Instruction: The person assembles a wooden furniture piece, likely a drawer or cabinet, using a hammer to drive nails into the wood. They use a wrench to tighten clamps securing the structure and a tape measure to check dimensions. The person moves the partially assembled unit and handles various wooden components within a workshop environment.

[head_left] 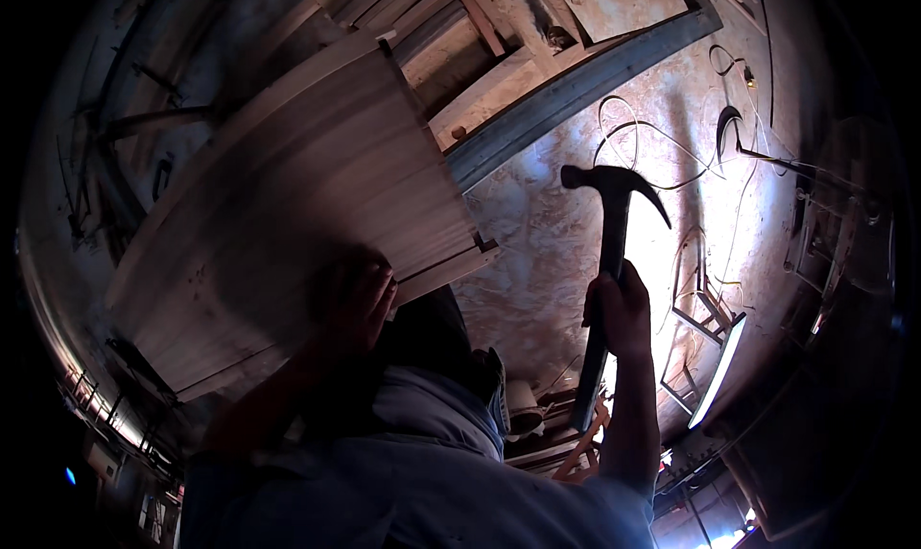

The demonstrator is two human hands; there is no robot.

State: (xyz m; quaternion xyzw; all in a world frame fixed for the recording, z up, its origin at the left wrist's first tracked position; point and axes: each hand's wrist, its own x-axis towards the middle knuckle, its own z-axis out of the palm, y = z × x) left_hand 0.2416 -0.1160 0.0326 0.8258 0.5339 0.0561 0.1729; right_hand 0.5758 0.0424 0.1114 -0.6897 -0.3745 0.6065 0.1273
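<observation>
The person's right-hand grip (624,311) is closed around the handle of a dark claw hammer (614,218), which is held out on the right side, well apart from the wood; its head points away from the body, striking face toward the left, curved claw toward the right, and the lower handle runs back below the fist. The left-hand grip (360,300) lies in shadow on the near edge of a broad, pale wooden panel (288,189); the fingers touch the wood, though from here I cannot tell whether they pinch it or merely rest. The panel spreads across the left of the view, its far side curved, small dark notches at two corners. Just beyond it is a jumble of timber pieces (480,89), bordered by a long blue-grey beam (576,93). Past the hammer, a mottled floor (523,228) catches bright light, with looping cable (662,132) across it. Farther right, a thin angular frame (696,309) stands near a glowing white strip (720,372). Around everything, the room falls into darkness.
</observation>
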